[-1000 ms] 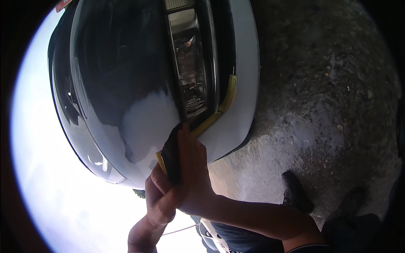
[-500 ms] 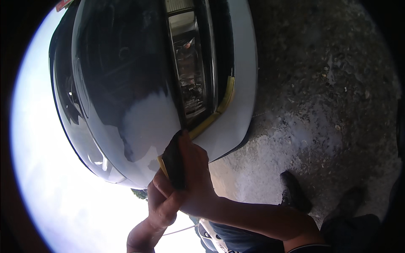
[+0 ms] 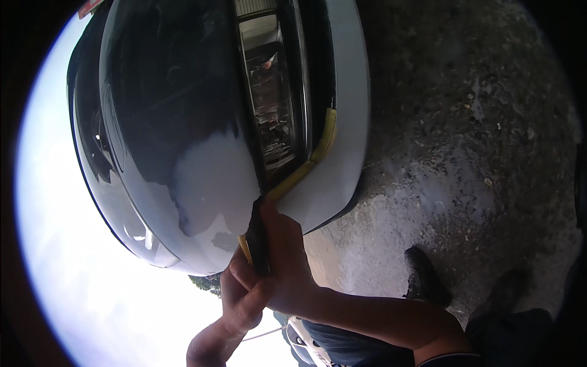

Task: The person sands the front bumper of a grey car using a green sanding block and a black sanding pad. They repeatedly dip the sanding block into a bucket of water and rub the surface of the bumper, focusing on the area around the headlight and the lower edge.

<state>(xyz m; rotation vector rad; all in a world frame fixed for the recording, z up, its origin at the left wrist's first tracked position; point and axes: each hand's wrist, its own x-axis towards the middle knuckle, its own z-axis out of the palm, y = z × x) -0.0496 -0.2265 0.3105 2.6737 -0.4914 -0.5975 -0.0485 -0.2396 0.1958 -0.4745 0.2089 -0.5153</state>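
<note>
Both hands are together at the lower corner of a car's headlight (image 3: 269, 104). A dark strip with a yellow edge (image 3: 259, 241) is between them; its exact kind does not show. My right hand (image 3: 287, 251) is closed on the strip's right side, fingertips by the end of the yellow tape (image 3: 299, 173) that runs along the headlight's surround. Lower down, my left hand (image 3: 241, 296) pinches the strip's bottom end next to the right palm. Left of the hands, the dark glossy car body carries a pale grey, matte patch (image 3: 217, 174).
Light grey bodywork (image 3: 350, 122) borders the tape on the right. Rough, partly whitened ground (image 3: 428, 189) lies beyond it. A dark shoe (image 3: 425, 278) stands lower right, and a white object (image 3: 309, 342) shows behind my forearms.
The dark strip looks narrower, turned more edge-on. My left hand has shifted slightly right, while the right hand stays almost in place. The car sits slightly further left in view.
</note>
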